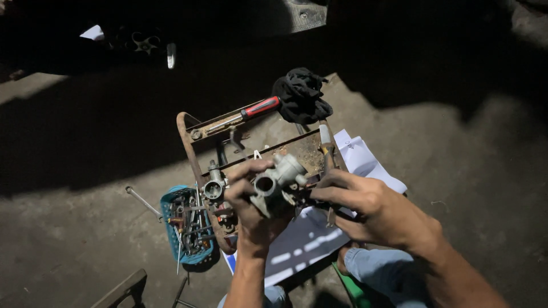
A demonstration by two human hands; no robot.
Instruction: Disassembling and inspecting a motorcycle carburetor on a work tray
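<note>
My left hand [251,208] grips a grey metal carburettor [278,181] with a round bore facing me, held above a rusty metal frame [188,140]. My right hand [371,208] is closed on a thin dark tool [311,197] whose tip meets the carburettor's right side. A second small carburettor body [214,188] sits on the frame just left of my left hand.
A red-and-black handled screwdriver [245,113] lies across the frame's top beside a black cloth [301,96]. A blue basket [188,225] of small tools and bolts stands at the lower left on the concrete floor. White sheets [365,162] lie under my hands.
</note>
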